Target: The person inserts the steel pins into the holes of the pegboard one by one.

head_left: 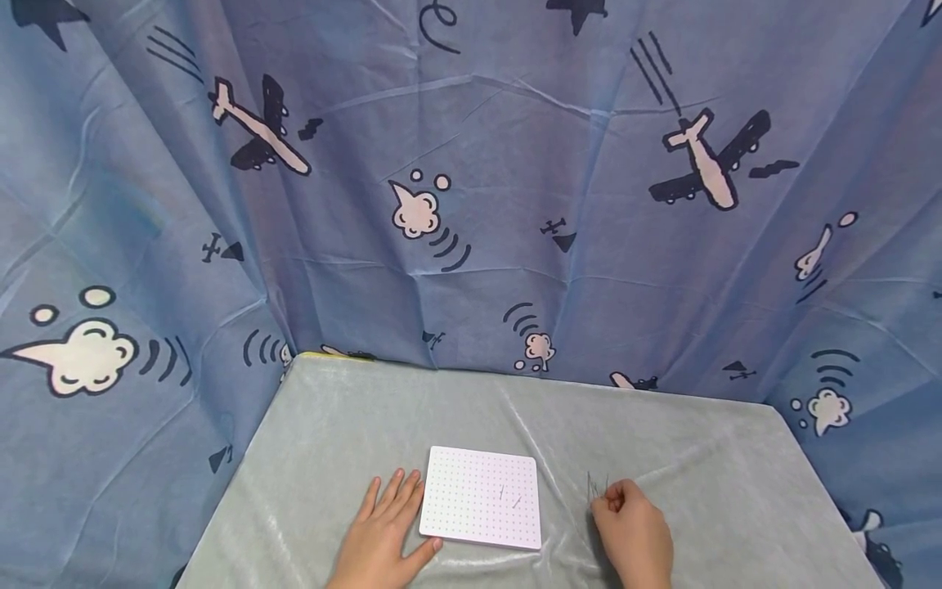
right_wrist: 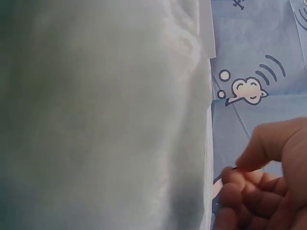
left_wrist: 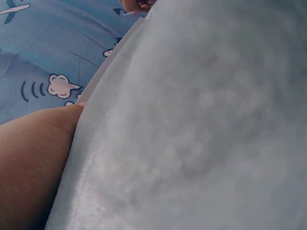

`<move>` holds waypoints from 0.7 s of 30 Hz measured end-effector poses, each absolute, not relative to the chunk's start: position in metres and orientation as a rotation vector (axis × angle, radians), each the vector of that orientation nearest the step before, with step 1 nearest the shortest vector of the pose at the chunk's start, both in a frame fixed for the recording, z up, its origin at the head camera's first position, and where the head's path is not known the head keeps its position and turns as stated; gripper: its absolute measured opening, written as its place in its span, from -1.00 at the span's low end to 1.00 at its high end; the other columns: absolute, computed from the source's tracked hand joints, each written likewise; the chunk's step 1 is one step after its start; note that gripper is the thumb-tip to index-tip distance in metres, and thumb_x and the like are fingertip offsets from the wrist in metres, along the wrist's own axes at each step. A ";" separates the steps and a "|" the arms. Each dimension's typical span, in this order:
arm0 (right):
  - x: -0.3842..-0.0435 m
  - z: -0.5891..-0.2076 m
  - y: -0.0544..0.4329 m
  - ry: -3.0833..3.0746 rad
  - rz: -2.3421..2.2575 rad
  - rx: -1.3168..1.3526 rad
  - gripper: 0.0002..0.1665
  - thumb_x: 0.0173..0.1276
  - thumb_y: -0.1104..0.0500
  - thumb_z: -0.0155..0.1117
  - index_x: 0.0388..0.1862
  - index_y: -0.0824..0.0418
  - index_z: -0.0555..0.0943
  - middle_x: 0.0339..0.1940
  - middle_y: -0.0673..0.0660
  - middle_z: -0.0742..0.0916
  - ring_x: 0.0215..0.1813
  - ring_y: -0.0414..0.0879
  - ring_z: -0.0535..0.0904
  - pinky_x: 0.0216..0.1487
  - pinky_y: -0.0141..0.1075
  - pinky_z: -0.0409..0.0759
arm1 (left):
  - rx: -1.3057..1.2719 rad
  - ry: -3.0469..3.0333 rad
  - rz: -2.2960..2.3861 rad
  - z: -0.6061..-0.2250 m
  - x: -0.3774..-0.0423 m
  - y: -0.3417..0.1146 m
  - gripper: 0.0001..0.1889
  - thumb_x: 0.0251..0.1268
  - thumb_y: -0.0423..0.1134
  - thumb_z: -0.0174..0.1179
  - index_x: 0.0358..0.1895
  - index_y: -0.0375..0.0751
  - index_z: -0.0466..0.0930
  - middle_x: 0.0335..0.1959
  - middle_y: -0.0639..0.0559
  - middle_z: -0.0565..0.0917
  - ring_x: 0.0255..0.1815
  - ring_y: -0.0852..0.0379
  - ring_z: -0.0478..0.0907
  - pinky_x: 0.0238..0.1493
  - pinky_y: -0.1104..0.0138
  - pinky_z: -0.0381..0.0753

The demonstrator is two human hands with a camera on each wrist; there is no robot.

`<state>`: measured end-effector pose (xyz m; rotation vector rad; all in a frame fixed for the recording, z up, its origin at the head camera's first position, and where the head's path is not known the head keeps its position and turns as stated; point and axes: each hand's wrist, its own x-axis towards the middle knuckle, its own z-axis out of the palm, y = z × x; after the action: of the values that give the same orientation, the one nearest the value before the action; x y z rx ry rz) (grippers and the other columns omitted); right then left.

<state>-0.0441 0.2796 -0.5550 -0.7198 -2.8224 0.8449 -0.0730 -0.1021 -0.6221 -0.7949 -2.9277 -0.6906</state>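
A white pegboard (head_left: 478, 528) with rows of small holes lies on the grey cloth. Two thin dark pins (head_left: 517, 502) show on its right half. My left hand (head_left: 386, 528) rests flat with spread fingers at the board's left side, its thumb at the lower left corner. To the right of the board, my right hand (head_left: 634, 528) pinches a thin dark pin between thumb and forefinger, mostly hidden by the fingers. Several more thin dark pins (head_left: 589, 484) show just beyond these fingertips. In the right wrist view, a small dark bit shows between the thumb and forefinger (right_wrist: 233, 176).
Grey plush cloth (head_left: 353, 409) with a few creases covers the table. A blue curtain (head_left: 486, 204) printed with planes and clouds hangs behind it and at both sides. The board's white edge (left_wrist: 108, 62) rises beside the left hand in the left wrist view.
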 end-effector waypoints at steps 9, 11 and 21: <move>-0.043 -0.551 0.270 -2.686 0.940 -0.660 -0.92 0.31 0.20 0.31 -0.23 0.11 0.61 -0.50 -0.03 0.60 -0.52 -0.10 0.47 -0.42 -0.26 0.39 | -0.803 -2.949 -0.714 -0.621 -0.073 -0.102 0.00 0.53 0.54 0.01 0.67 -0.23 0.37 0.73 -0.06 0.30 0.78 -0.12 0.11 0.71 0.23 -0.63; -0.044 -0.549 0.267 -2.655 0.984 -0.638 -0.94 0.33 0.23 0.32 -0.28 0.09 0.61 -0.52 -0.03 0.59 -0.52 -0.12 0.46 -0.43 -0.29 0.38 | -0.805 -2.945 -0.717 -0.620 -0.073 -0.102 0.00 0.54 0.54 0.01 0.68 -0.23 0.37 0.74 -0.06 0.29 0.78 -0.12 0.10 0.73 0.20 -0.60; -0.045 -0.550 0.244 -2.507 1.173 -0.455 -0.78 0.24 0.38 0.43 -0.43 0.05 0.69 -0.56 -0.09 0.64 -0.50 -0.25 0.50 -0.48 -0.43 0.45 | -0.796 -2.916 -0.721 -0.619 -0.071 -0.102 -0.01 0.54 0.53 0.01 0.66 -0.24 0.39 0.73 -0.07 0.29 0.78 -0.10 0.09 0.76 -0.09 -0.23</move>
<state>-0.0455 0.2436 -0.5500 -0.4549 -2.5066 1.1727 -0.0708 -0.1024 -0.6195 -0.7963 -2.9164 -0.7208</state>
